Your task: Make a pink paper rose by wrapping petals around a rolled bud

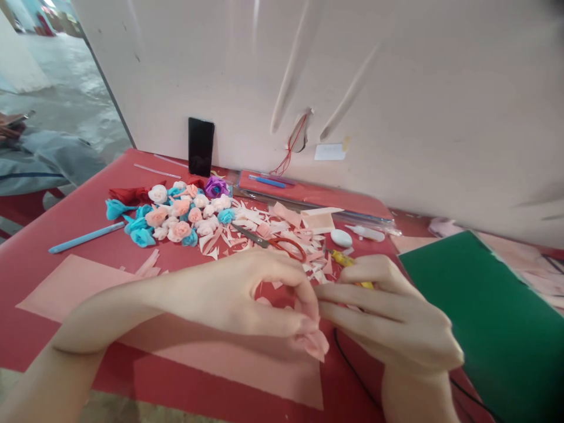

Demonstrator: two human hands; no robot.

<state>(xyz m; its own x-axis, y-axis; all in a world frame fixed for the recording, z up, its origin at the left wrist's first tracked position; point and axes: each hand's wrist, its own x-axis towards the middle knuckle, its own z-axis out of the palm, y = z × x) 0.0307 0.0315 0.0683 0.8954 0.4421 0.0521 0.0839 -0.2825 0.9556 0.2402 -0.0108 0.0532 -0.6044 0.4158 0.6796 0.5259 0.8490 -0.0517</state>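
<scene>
My left hand (268, 299) is closed in a pinch on a small pink paper flower (315, 343), whose petals show below the thumb and fingertips. More pink petals appear inside the loop of thumb and forefinger. My right hand (388, 317) meets it from the right, fingers pressed together and tips touching the left fingers. What those fingers hold, if anything, is hidden. Partly behind the right hand is a yellow tool (341, 258); its kind is unclear. Scissors with red handles (286, 247) lie among pink paper scraps (264, 226) just beyond my hands.
Several finished paper flowers (178, 229) are heaped at the left, near a blue stick (86, 238). Pink paper (220, 364) lies under my arms; a green board (484, 317) is at right. A phone (201, 147) leans on the wall. A black cord (352, 376) runs beneath my right wrist.
</scene>
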